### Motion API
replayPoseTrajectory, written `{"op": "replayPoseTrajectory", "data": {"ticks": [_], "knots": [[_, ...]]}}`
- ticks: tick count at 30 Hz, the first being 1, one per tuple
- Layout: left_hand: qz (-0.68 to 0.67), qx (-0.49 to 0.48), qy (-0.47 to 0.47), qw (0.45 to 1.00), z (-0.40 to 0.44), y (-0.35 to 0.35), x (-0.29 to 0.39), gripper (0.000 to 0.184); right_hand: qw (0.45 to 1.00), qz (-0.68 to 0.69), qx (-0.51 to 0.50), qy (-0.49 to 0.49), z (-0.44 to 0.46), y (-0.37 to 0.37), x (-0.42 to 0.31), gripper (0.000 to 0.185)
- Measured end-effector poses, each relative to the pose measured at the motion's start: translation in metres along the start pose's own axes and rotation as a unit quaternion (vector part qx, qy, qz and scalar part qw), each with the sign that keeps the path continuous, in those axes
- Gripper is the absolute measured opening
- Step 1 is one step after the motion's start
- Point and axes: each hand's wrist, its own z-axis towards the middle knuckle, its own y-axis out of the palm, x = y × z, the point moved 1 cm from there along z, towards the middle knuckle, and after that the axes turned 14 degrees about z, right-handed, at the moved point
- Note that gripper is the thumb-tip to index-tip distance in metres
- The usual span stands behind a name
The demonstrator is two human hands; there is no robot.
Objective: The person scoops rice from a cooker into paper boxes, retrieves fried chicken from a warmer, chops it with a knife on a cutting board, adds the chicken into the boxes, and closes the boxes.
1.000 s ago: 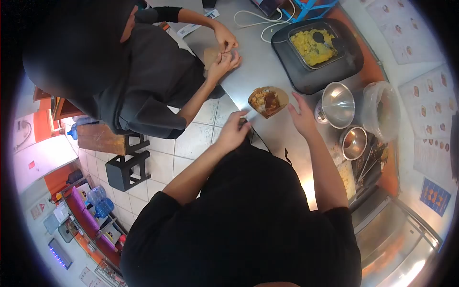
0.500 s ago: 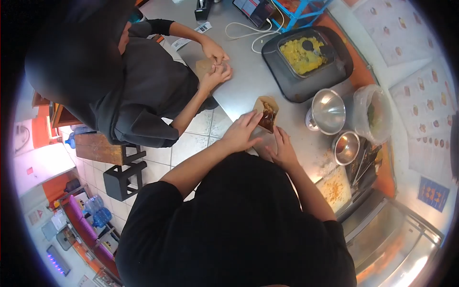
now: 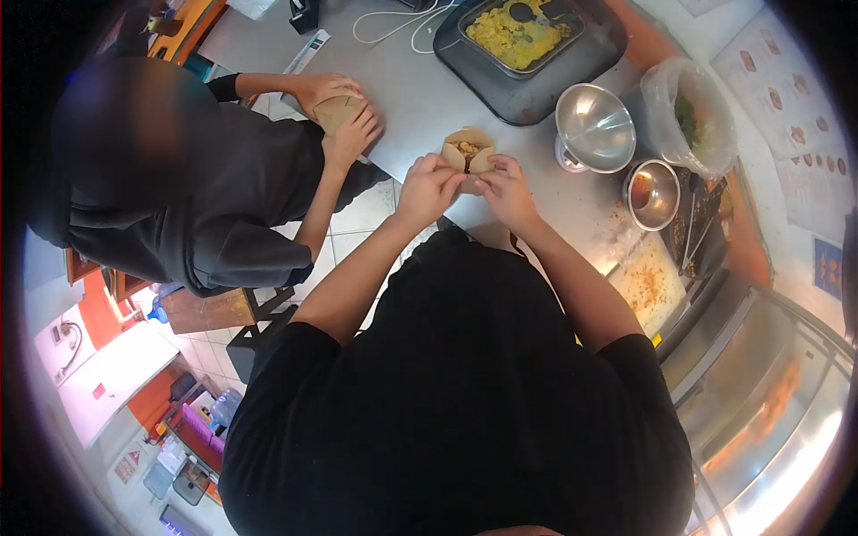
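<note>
A brown cardboard food box (image 3: 472, 137) sits near the edge of the steel counter, its top open. Chunks of food with dark sauce (image 3: 466, 155) show inside. My left hand (image 3: 431, 188) pinches the box's near left side between thumb and fingers. On the near right side, my right hand (image 3: 507, 191) grips it the same way, the two thumbs close together at the front flap. Part of the box's lower front is hidden behind my fingers.
A co-worker at the left holds a closed brown box (image 3: 336, 113). Beyond my hands stands a black tray (image 3: 527, 107) with a pan of yellow food (image 3: 514, 40). Metal bowls (image 3: 596, 129), a bag-lined tub (image 3: 715, 107) and a crumb-covered board (image 3: 645, 281) stand at the right.
My fingers have moved from the box's outer sides to its near flaps, which now fold inward over the food. The box has turned to face me. The camera view has shifted.
</note>
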Motion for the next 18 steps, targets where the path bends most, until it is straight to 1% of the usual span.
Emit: {"op": "replayPoseTrajectory", "data": {"ticks": [2,3,5,6,8,9,11,12,14,15,17,18], "knots": [[-0.008,0.022,-0.036,0.999,0.006,0.005,-0.003,0.016,0.998,0.051,0.032,0.034,0.003,0.004,0.006,0.014],[-0.004,0.019,-0.036,0.999,0.008,0.008,-0.005,0.016,0.997,0.056,0.032,0.035,0.006,0.006,0.009,0.014],[-0.029,-0.004,-0.051,0.998,0.011,0.01,-0.008,0.017,0.992,0.077,0.019,0.094,0.01,0.006,0.012,0.013],[-0.027,-0.005,-0.049,0.998,0.012,0.01,-0.009,0.017,0.992,0.079,0.022,0.093,0.012,0.005,0.013,0.013],[-0.055,-0.027,-0.055,0.997,0.008,0.009,-0.01,0.017,0.995,0.033,-0.021,0.09,0.011,0.001,0.011,0.014],[-0.055,-0.031,-0.054,0.997,0.005,0.008,-0.011,0.017,0.995,0.035,-0.018,0.094,0.01,-0.002,0.01,0.014],[-0.075,-0.077,-0.057,0.993,-0.001,0.006,-0.012,0.017,0.995,0.011,-0.066,0.067,0.006,-0.005,0.006,0.015],[-0.076,-0.081,-0.057,0.992,-0.003,0.007,-0.011,0.017,0.995,0.013,-0.065,0.072,0.005,-0.005,0.005,0.015],[-0.075,-0.047,-0.054,0.995,-0.006,0.005,-0.009,0.017,0.998,0.001,-0.043,0.056,0.005,-0.002,0.004,0.015],[-0.074,-0.05,-0.055,0.994,-0.006,0.007,-0.009,0.017,0.997,0.003,-0.044,0.058,0.006,0.002,0.006,0.015],[-0.071,0.003,-0.092,0.993,-0.006,0.011,-0.008,0.017,0.995,0.087,0.007,0.051,0.009,0.008,0.005,0.014],[-0.07,0.003,-0.093,0.993,-0.005,0.013,-0.009,0.017,0.995,0.088,0.006,0.051,0.011,0.009,0.003,0.014]]}}
